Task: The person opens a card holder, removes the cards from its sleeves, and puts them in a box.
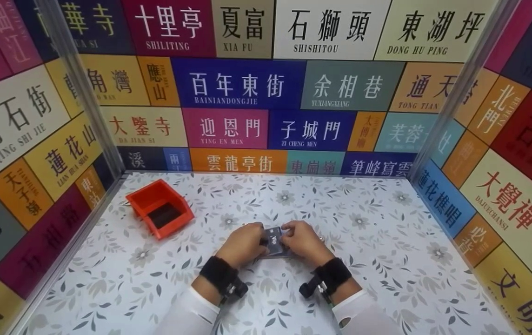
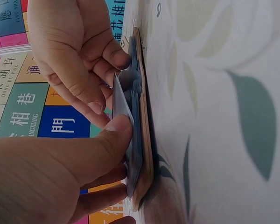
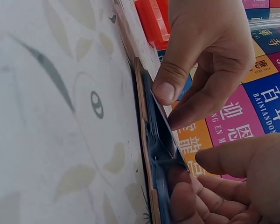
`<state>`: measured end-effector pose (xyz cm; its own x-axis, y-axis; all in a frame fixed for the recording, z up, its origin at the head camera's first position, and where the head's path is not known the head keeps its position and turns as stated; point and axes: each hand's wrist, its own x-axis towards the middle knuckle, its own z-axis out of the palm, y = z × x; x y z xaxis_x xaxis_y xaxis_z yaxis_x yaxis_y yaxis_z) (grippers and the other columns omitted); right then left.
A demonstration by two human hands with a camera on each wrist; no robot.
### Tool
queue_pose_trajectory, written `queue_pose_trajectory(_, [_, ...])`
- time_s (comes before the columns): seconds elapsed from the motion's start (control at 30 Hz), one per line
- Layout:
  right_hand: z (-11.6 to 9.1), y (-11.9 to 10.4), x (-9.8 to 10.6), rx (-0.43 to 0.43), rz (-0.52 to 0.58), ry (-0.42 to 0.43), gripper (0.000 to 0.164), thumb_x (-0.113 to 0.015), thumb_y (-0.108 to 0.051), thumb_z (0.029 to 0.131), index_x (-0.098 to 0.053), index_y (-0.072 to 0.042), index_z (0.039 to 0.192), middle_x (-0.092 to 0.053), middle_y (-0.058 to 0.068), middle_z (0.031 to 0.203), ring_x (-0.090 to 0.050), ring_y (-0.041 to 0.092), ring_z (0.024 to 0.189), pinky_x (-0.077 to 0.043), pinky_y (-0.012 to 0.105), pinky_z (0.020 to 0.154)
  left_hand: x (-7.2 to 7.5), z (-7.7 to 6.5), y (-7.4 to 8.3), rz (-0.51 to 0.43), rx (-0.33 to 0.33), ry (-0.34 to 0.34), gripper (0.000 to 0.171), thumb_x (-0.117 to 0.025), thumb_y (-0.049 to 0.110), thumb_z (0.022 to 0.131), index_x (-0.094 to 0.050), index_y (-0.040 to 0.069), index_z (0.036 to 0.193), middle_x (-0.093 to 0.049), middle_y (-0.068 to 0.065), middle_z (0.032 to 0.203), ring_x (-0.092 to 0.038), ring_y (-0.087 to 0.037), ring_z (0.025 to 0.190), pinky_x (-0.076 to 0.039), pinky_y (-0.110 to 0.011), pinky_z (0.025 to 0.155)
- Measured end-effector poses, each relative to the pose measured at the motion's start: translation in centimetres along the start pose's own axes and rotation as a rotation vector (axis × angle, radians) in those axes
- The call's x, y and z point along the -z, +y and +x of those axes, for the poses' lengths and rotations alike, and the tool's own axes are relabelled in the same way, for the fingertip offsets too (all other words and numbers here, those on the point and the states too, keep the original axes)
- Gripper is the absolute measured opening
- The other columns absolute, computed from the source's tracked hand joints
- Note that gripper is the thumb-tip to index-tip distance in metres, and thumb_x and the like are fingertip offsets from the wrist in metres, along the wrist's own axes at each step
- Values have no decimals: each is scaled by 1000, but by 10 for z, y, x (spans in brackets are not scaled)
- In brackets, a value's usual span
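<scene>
White sleeves at the near edge, black strap on each wrist. Left hand pinching a dark card with white print, thumb on top. Right hand at the card's right end, fingertips against clear pockets, thumb just beside the card edge — can't tell if pinching. Card tilted over a thin brown-edged holder, right end raised; holder flat on the leaf-print tabletop. Farther and left — orange-red bin, dark inside at the bottom. Farthest: walls of coloured panels with Chinese lettering.
</scene>
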<state>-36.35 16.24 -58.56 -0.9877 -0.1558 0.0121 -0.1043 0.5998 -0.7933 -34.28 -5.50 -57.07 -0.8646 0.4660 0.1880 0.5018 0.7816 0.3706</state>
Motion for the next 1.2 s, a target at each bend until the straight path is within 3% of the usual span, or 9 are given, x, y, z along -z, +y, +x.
queue_pose_trajectory(0.33, [0, 2, 2, -5, 85, -19, 39, -82, -2, 94, -78, 3, 133, -78, 3, 88, -64, 9, 66, -50, 23, 60, -4, -1, 0, 0, 37, 5, 25, -97, 18, 85, -77, 8, 96, -67, 1, 87, -57, -17, 75, -56, -40, 74])
queue_pose_trajectory(0.73, [-2, -1, 7, -36, 114, -9, 41, -81, -4, 92, -80, 2, 133, -83, 5, 92, -69, 11, 69, -54, 24, 64, -3, 0, -1, -6, 23, 19, 24, -96, 16, 84, -75, 8, 91, -68, -1, 86, -61, -20, 75, -57, -41, 73])
queue_pose_trajectory(0.83, [-2, -2, 9, -53, 118, -1, 39, -79, -5, 92, -82, 1, 130, -82, 5, 93, -69, 12, 69, -55, 24, 64, -3, -1, -2, -26, -1, 14, 21, -96, 15, 83, -76, 11, 85, -66, 0, 86, -61, -21, 74, -57, -43, 73])
queue_pose_trajectory(0.87, [-2, -2, 9, -58, 122, 2, 37, -78, -5, 92, -83, 0, 128, -83, 5, 93, -69, 12, 69, -55, 24, 64, -13, 3, -13, -28, -29, 28, 21, -97, 19, 83, -76, 13, 83, -65, 2, 86, -60, -20, 75, -56, -41, 73])
queue_pose_trajectory(0.97, [-1, -2, 8, -60, 128, 2, 31, -77, -6, 93, -86, -2, 122, -84, 5, 93, -68, 11, 67, -56, 24, 63, -15, 4, -15, -34, -41, 21, 21, -97, 19, 82, -77, 16, 79, -64, 3, 85, -59, -19, 74, -56, -42, 73])
queue_pose_trajectory(1.07, [-1, -1, 5, -53, 147, -20, 25, -76, -9, 95, -87, -4, 117, -84, 5, 90, -67, 10, 65, -55, 23, 60, -15, 5, -14, -29, -24, 14, 21, -96, 20, 83, -76, 15, 78, -64, 3, 87, -59, -20, 74, -56, -40, 73])
queue_pose_trajectory(1.1, [-1, -1, 5, -51, 155, -31, 23, -76, -10, 96, -88, -4, 115, -84, 4, 89, -67, 10, 64, -55, 23, 59, -5, 1, -3, -25, 2, -3, 19, -95, 15, 83, -76, 13, 79, -65, 1, 87, -59, -20, 74, -56, -42, 73])
queue_pose_trajectory(1.2, [-1, -1, 2, -52, 182, -64, 18, -76, -12, 98, -88, -3, 109, -81, 1, 84, -67, 9, 63, -55, 23, 58, -4, 1, 0, -10, 16, -5, 21, -95, 14, 83, -75, 13, 78, -64, 2, 87, -58, -18, 73, -54, -38, 72])
